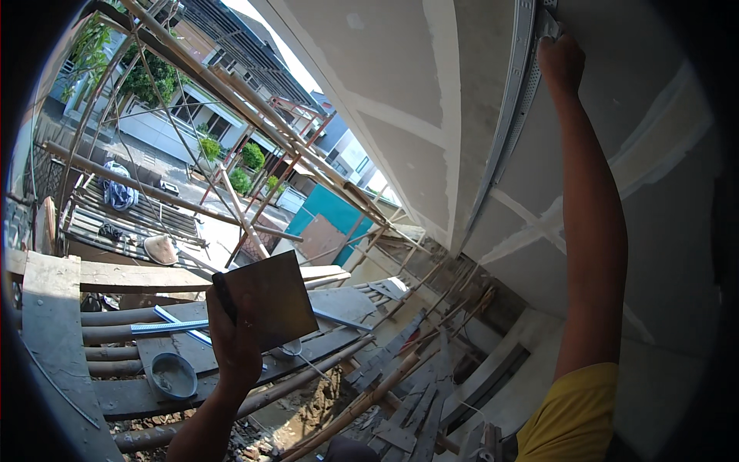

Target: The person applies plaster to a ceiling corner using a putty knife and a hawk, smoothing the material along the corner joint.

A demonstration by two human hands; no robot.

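A: Obs 1. Right hand (560, 63) up at the ceiling (400, 85), fingers pressed on the metal bead (517, 100), a perforated strip along the board edge. Prob. held there so the strip sits flat to the corner. Fingers curled to it; can't tell if they grip or only push.

B: Left hand (235, 343)?

A: Raised below the bead, well apart from it. Fingers closed round the rim of a flat brown board (269, 296), thumb side toward camera. Board tilted, face up-ish, as a hawk is carried: kept near for reach, I'd judge. Nothing visible on its face.

B: Counts?

A: Hands 2, same person, yellow sleeve on rt. Bead 1. Board 1. Below the board: bowl (173, 376) 1, grey, round, resting on the planks (115, 277). Just above the bowl, blue-edged rail (169, 326) lying flat, 1 clear, maybe 2.

B: Why the bowl there?

A: Judgement only: set on the widest plank so it won't tip; beside left hand.

B: Poles?

A: Bamboo scaffold (231, 92), too many to count; crossing beyond the board, street side.
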